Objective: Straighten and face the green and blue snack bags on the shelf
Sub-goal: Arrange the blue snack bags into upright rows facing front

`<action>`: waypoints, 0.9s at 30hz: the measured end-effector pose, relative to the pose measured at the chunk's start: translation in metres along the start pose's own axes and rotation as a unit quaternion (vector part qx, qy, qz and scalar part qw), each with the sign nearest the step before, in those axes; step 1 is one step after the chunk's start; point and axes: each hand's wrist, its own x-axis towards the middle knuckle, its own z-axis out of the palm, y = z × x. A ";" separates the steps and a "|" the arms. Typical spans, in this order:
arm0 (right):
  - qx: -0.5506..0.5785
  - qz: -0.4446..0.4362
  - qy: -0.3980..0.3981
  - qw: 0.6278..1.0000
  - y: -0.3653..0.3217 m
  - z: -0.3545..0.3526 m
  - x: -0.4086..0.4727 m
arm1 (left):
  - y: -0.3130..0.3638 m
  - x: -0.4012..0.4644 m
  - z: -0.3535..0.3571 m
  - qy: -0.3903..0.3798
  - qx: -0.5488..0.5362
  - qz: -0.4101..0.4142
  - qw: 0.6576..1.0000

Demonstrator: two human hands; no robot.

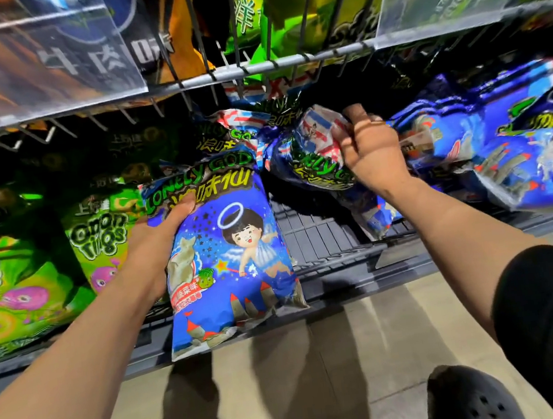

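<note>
My left hand (154,237) grips a blue snack bag (228,256) by its left edge. The bag is upright with its front facing me, and its bottom hangs past the shelf's front edge (339,291). My right hand (369,147) is closed on the crumpled top of a second blue bag (307,157), which tilts over the wire shelf. More blue bags (520,154) lie slumped on the right. Green onion-ring bags (99,243) stand on the left, beside my left hand.
A wire shelf (252,69) above carries green and orange bags behind clear price holders (45,63). A bare patch of wire shelf (316,235) shows between my hands. Below are a beige floor and my dark shoe (469,397).
</note>
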 end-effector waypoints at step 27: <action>0.209 0.209 0.017 0.955 0.010 0.003 -0.002 | 0.002 -0.007 0.003 0.000 0.041 -0.019 0.999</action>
